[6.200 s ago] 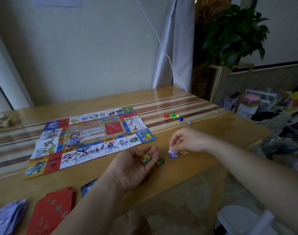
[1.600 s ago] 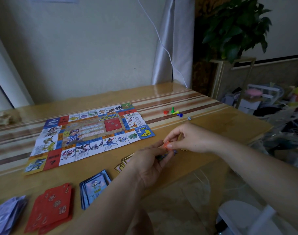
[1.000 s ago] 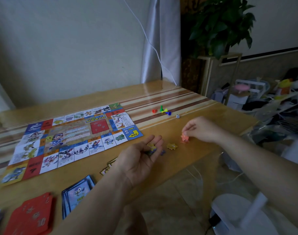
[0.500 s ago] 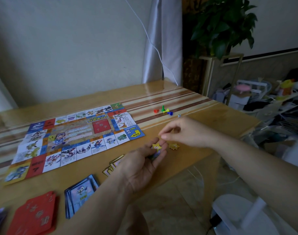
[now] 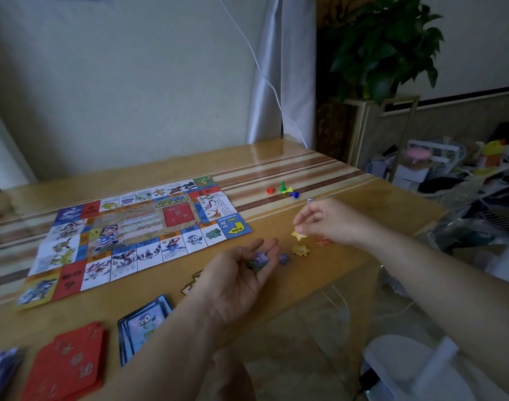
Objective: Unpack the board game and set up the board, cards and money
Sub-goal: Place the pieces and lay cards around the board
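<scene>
Glossy wooden table with a striped band, carrying board-game parts.
The game board lies flat mid-table, with four pawns and a die off its far right corner. Star tokens lie near the front edge, and a red card stack and blue card stack at front left.

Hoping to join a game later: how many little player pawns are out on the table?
4, clustered on the table right of the board: red pawn, green pawn, yellow pawn, blue pawn, left to right. None appears hidden.

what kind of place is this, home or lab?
Probably a home, a living or dining room: wooden table with a board game, curtain and potted plant behind it, household clutter piled at the right.
</scene>
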Tool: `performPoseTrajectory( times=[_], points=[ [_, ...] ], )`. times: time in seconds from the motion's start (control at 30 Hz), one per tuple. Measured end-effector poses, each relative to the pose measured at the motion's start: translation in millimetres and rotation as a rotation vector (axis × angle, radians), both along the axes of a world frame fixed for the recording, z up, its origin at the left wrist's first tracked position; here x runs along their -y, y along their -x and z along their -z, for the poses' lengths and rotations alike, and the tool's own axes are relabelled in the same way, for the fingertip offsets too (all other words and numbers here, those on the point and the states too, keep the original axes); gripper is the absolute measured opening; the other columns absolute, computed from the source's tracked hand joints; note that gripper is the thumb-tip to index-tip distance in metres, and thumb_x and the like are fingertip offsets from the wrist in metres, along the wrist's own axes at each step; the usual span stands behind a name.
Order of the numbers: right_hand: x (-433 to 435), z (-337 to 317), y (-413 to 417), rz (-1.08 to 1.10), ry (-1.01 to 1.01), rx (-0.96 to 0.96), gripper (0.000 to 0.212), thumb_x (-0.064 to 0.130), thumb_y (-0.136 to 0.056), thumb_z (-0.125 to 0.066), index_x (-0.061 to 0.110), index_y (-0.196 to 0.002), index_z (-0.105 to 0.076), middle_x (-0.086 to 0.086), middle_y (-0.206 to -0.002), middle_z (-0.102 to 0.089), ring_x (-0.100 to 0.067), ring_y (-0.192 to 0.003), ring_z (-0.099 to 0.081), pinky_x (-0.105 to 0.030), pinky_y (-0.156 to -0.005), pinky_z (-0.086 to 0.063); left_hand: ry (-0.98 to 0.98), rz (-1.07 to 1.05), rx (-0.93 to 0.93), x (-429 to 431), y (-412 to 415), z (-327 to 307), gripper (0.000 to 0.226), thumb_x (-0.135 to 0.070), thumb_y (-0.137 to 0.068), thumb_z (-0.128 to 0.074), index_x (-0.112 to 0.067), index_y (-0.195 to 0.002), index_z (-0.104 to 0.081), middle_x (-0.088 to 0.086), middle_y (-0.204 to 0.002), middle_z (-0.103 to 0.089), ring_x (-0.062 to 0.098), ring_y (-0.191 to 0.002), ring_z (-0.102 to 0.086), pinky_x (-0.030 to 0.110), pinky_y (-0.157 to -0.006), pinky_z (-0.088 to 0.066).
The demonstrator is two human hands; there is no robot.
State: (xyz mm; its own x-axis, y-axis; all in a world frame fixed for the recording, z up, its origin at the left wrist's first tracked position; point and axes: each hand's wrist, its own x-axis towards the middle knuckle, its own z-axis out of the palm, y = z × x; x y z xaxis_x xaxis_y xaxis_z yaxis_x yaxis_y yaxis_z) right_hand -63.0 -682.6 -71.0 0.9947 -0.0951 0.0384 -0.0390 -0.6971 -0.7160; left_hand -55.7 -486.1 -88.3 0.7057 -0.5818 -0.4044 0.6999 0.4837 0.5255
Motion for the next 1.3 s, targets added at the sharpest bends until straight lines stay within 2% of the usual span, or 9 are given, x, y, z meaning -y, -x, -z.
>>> performPoseTrajectory(
  times=[0.13, 0.33, 0.47, 0.57, 0.8, 0.9, 0.97, 1.07, 1.3],
  points=[
    [0.7, 17.6, -2.4, 0.013, 0.183, -0.073, 0.009, 0.018, -0.082, -0.072, 0.024, -0.083, -0.064, 0.005, -0.087, -0.066, -0.01, -0.087, -0.062, -0.023, -0.076, -0.048, -0.015, -0.032, 0.017, -1.5, -3.0, 1.3, 0.037, 0.008, -0.094, -0.026, 0.008, -0.124, -0.05, 0.026, -0.111, -0.063, 0.033, -0.105, -0.061, 0.043, -0.088, -0.047],
    [0.9, 26.6, -7.1, 0.082, 0.331, -0.003, 0.018, 0.025, -0.076, -0.076, 0.032, -0.071, -0.061, 0.01, -0.08, -0.062, -0.009, -0.082, -0.059, -0.025, -0.071, -0.046, -0.028, -0.029, 0.035, -3.3, -4.4, 1.6, 0.034, 0.006, -0.097, -0.03, 0.006, -0.122, -0.052, 0.022, -0.106, -0.068, 0.029, -0.099, -0.065, 0.036, -0.076, -0.057],
    [-12.2, 7.0, -4.2, 0.012, 0.196, 0.13, 0.002, 0.026, -0.084, -0.069, 0.025, -0.086, -0.069, 0.015, -0.082, -0.061, -0.001, -0.083, -0.056, -0.013, -0.07, -0.042, -0.01, -0.008, 0.031, -2.5, -3.6, 3.3, 0.033, 0.006, -0.096, -0.033, 0.006, -0.123, -0.052, 0.022, -0.106, -0.069, 0.029, -0.096, -0.066, 0.039, -0.075, -0.056],
    [-28.9, -11.2, 1.2, -0.14, 0.071, 0.098, 0.01, 0.026, -0.086, -0.067, 0.023, -0.094, -0.072, 0.019, -0.079, -0.062, 0.015, -0.067, -0.053, -0.004, -0.06, -0.037, -0.004, 0.012, 0.023, -1.9, -2.2, 3.9, 0.031, 0.006, -0.095, -0.037, 0.005, -0.12, -0.055, 0.026, -0.105, -0.066, 0.029, -0.09, -0.067, 0.038, -0.073, -0.056],
    [-43.7, -13.1, 4.5, -0.269, 0.144, -0.013, 0.017, 0.02, -0.084, -0.07, 0.018, -0.101, -0.071, 0.006, -0.089, -0.063, 0.016, -0.05, -0.049, -0.005, -0.049, -0.035, -0.054, 0.034, 0.039, -4.0, 1.5, 3.0, 0.018, 0.003, -0.093, -0.046, 0.007, -0.103, -0.061, 0.029, -0.098, -0.064, 0.03, -0.083, -0.067, 0.034, -0.067, -0.057],
    [-43.2, -13.1, 4.4, -0.263, 0.13, -0.019, 0.016, 0.019, -0.084, -0.07, 0.019, -0.101, -0.071, 0.007, -0.089, -0.064, 0.017, -0.051, -0.049, -0.004, -0.05, -0.035, 0.011, 0.034, 0.022, -7.6, 2.2, -0.3, 0.021, 0.003, -0.094, -0.041, 0.008, -0.105, -0.058, 0.032, -0.102, -0.064, 0.033, -0.095, -0.065, 0.039, -0.07, -0.055],
    [-43.2, -13.8, 5.6, -0.245, 0.091, -0.014, 0.013, 0.02, -0.085, -0.07, 0.02, -0.097, -0.072, 0.013, -0.081, -0.065, 0.014, -0.05, -0.049, -0.005, -0.048, -0.034, 0.033, 0.034, 0.029, -8.2, 0.8, 0.3, 0.027, 0.006, -0.093, -0.036, 0.01, -0.113, -0.055, 0.034, -0.113, -0.059, 0.035, -0.105, -0.061, 0.04, -0.072, -0.055],
    [-44.4, -16.6, 8.6, -0.229, 0.053, -0.026, 0.01, 0.017, -0.085, -0.069, 0.016, -0.095, -0.072, 0.027, -0.049, -0.056, 0.012, -0.046, -0.049, -0.005, -0.045, -0.032, 0.023, 0.035, 0.065, -6.9, -2.0, 4.2, 0.034, 0.009, -0.094, -0.035, 0.01, -0.124, -0.051, 0.032, -0.116, -0.059, 0.034, -0.101, -0.062, 0.037, -0.074, -0.056],
    [-48.0, -22.8, 10.2, -0.257, 0.079, -0.08, 0.007, 0.016, -0.087, -0.067, 0.014, -0.093, -0.069, 0.029, -0.04, -0.049, 0.011, -0.043, -0.048, -0.006, -0.044, -0.031, -0.072, 0.032, 0.093, -1.6, 3.6, 4.2, 0.021, 0.008, -0.091, -0.046, 0.007, -0.103, -0.063, 0.024, -0.086, -0.07, 0.024, -0.071, -0.071, 0.03, -0.063, -0.058]
  ],
)
